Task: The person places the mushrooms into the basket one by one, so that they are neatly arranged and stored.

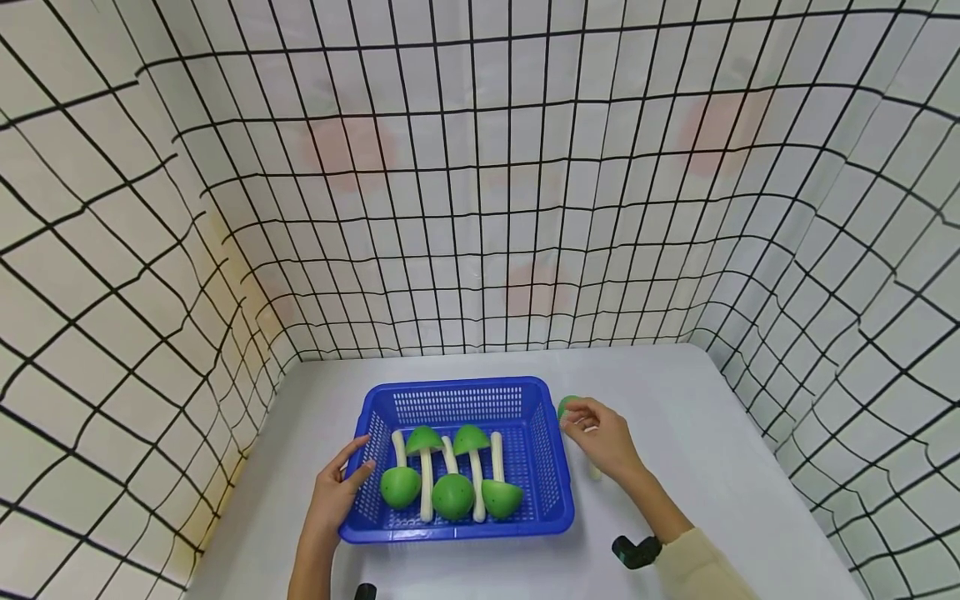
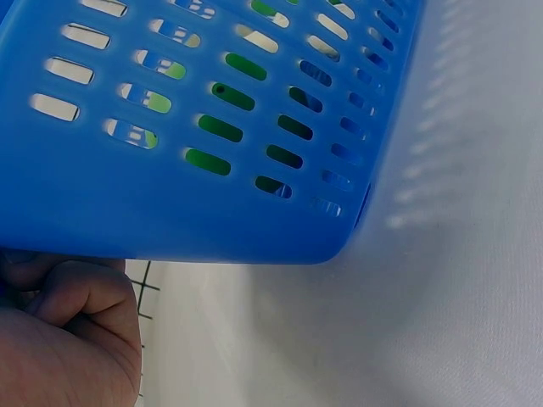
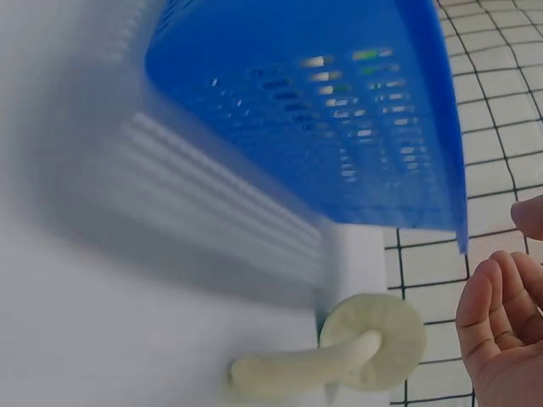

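Observation:
A blue plastic basket (image 1: 457, 533) with slotted walls stands on the table, holding several toy mushrooms with green caps and pale stems, such as this one (image 1: 452, 497). They lie side by side, caps alternating between far and near ends. At the basket's left rim, my left hand (image 1: 337, 492) grips the edge, its curled fingers (image 2: 89, 292) showing under the rim in the left wrist view. Beyond the right wall lies another mushroom (image 3: 297, 366), its cap underside and stem toward the right wrist camera. My right hand (image 1: 603, 437) hovers over it with loosely bent fingers, holding nothing, partly hiding it from the head view.
Black grid netting (image 1: 472, 208) over white sheeting encloses the white table (image 1: 675, 400) at the back and both sides. A black device (image 1: 636, 552) sits by the right wrist, and part of another (image 1: 365, 592) shows near the left forearm.

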Demonstrator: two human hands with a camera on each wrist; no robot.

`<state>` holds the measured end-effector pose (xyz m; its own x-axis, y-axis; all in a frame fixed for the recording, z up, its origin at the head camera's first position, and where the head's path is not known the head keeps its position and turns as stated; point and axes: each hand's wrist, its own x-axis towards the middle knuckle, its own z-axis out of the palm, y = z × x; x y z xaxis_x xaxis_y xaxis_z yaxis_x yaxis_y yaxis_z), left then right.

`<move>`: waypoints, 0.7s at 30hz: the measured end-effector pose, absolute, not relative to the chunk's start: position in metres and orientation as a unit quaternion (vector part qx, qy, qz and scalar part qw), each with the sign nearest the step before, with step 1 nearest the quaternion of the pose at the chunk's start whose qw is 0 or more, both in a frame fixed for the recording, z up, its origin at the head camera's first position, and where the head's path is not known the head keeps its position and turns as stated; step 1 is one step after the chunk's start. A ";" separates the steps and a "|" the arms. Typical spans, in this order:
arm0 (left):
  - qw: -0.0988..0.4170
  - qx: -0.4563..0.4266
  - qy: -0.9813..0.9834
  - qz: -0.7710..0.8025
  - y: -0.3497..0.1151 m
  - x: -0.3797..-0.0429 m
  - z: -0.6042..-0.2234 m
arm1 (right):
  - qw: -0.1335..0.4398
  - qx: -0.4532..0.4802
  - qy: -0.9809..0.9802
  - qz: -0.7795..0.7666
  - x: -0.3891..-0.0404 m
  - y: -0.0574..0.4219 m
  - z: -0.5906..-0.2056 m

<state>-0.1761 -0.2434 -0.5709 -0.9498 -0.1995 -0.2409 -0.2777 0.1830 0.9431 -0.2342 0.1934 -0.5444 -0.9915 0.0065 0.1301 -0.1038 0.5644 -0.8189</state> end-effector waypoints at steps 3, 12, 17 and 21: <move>0.030 -0.155 0.769 0.620 -0.243 -0.175 -0.570 | 0.065 0.023 -0.887 0.456 -0.234 0.200 -0.549; 0.030 -0.155 0.766 0.623 -0.243 -0.177 -0.569 | 0.070 0.010 -0.890 0.450 -0.233 0.218 -0.559; 0.033 -0.156 0.765 0.624 -0.243 -0.178 -0.570 | 0.073 0.001 -0.893 0.444 -0.232 0.226 -0.568; 0.037 -0.163 0.762 0.625 -0.244 -0.178 -0.573 | 0.067 -0.013 -0.897 0.436 -0.231 0.233 -0.576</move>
<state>-0.1783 -0.2439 -0.5725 -0.9440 -0.2026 -0.2603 -0.2950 0.1655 0.9411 -0.2309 0.2325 -0.5764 -0.9908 0.0818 0.1082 -0.0346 0.6190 -0.7846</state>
